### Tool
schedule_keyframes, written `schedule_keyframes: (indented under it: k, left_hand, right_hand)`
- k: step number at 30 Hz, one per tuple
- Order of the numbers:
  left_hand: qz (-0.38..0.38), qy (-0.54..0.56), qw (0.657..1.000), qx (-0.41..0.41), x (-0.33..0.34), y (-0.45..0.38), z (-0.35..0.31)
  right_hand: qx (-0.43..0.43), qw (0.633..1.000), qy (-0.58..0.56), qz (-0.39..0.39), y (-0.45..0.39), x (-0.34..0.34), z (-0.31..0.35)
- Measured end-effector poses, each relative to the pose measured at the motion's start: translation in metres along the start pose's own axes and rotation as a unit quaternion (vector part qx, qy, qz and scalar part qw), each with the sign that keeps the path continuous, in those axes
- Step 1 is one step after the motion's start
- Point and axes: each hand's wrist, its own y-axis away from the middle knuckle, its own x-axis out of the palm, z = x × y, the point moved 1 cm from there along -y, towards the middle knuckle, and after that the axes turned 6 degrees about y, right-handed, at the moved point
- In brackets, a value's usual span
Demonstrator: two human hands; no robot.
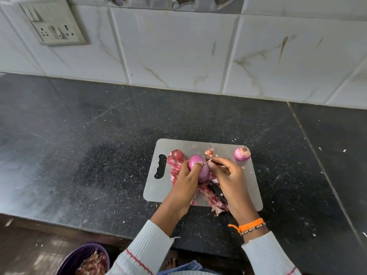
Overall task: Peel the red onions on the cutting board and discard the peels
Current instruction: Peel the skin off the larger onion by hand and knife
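Observation:
A grey cutting board (198, 144) lies on the black counter. Over its middle my left hand (183, 185) grips a glossy purple red onion (200, 171), thumb across its top. My right hand (226, 176) sits against the onion's right side, fingers curled, pinching at its skin; a black knife (218, 192) pokes out beneath that hand. A second red onion (242, 153) stands at the board's far right corner. Loose pink peels (175, 161) lie left of the held onion, and more peels (215, 201) trail over the board's near edge.
Black granite counter (89, 145) stretches left and right of the board, with a tiled wall behind it. A purple tub (79, 255) holding peels stands on the floor at lower left, below the counter's front edge. A switch panel (53, 24) is on the wall.

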Motion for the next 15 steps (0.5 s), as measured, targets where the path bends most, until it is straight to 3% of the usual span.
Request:
schedule_keyframes:
  k: [6, 15]
  left_hand:
    - [-0.007, -0.010, 1.000, -0.012, 0.002, -0.001, 0.001]
    - [0.022, -0.046, 0.999, 0.008, 0.004, -0.003, 0.000]
  right_hand:
    - [-0.145, 0.963, 0.209, -0.089, 0.000, 0.002, 0.001]
    - [-0.078, 0.973, 0.187, -0.112, -0.007, -0.015, -0.004]
